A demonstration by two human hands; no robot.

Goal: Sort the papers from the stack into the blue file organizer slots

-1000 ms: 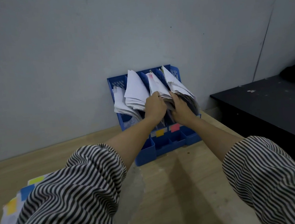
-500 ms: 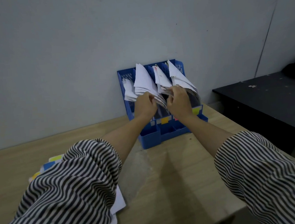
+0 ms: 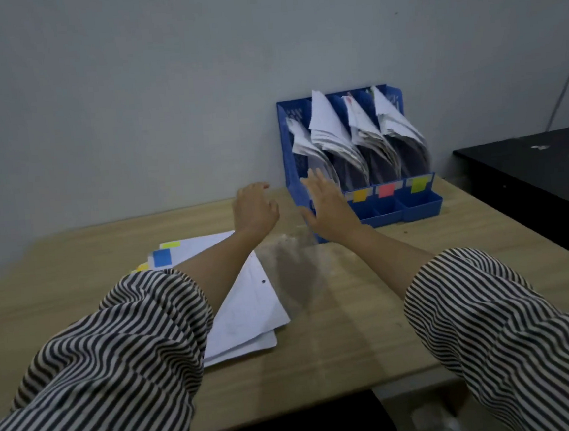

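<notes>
**Head view: both hands free in front of the blue organizer**

The head view is filled first by a grey wall (image 3: 127, 91), then by a pale wooden table (image 3: 338, 331) set against it. To the right, apart from it across a gap, stands one dark table (image 3: 541, 175), its top speckled with pale marks.

Two striped sleeves enter from the bottom corners — the left sleeve (image 3: 94, 373) covers the near-left part of the paper stack (image 3: 246, 308), and the bare left forearm crosses the stack's upper half. The stack lies flat on the wooden table, left of centre, with several sheets fanned at the near corner and three coloured tabs showing at its far end: one yellow-green, one blue, and one yellow that is mostly hidden by the sleeve.

The blue file organizer (image 3: 423, 205) stands upright at the back of the table, touching or just in front of the wall. It has four slots, each holding a sheaf of papers (image 3: 326, 122) that leans and curls forward. Three coloured labels show on its front rail — yellow, red, yellow-green; the fourth, leftmost position is hidden behind the right hand.

The right hand (image 3: 327, 208) hovers in front of the organizer's left end, fingers straight and slightly spread, holding nothing; motion blur leaves it unclear whether it touches the plastic. The left hand (image 3: 255, 207) hangs above the table between stack and organizer, fingers loosely curled, holding nothing.
</notes>
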